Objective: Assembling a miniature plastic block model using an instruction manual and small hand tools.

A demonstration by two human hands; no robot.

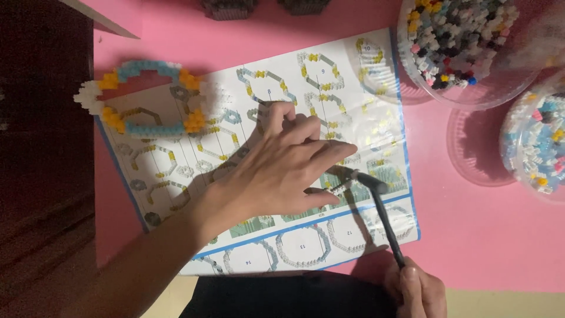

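Observation:
My left hand (279, 168) lies palm down on a printed instruction sheet (365, 88), its fingertips pressing a small strip of white and yellow mini bricks (340, 187). My right hand (416, 291), at the bottom edge, grips the handle of a small black hammer (382, 206). The hammer's head rests right at the brick strip, beside my left fingertips. A partly built ring of blue, yellow, grey and white mini bricks (147, 97) sits on the sheet's upper left corner.
The sheet lies on a pink table (471, 235). Two clear plastic bowls of mixed small bricks stand at the upper right (465, 41) and far right (538, 144). A clear lid (471, 147) lies between them. Two dark brick pieces (229, 7) sit at the top edge.

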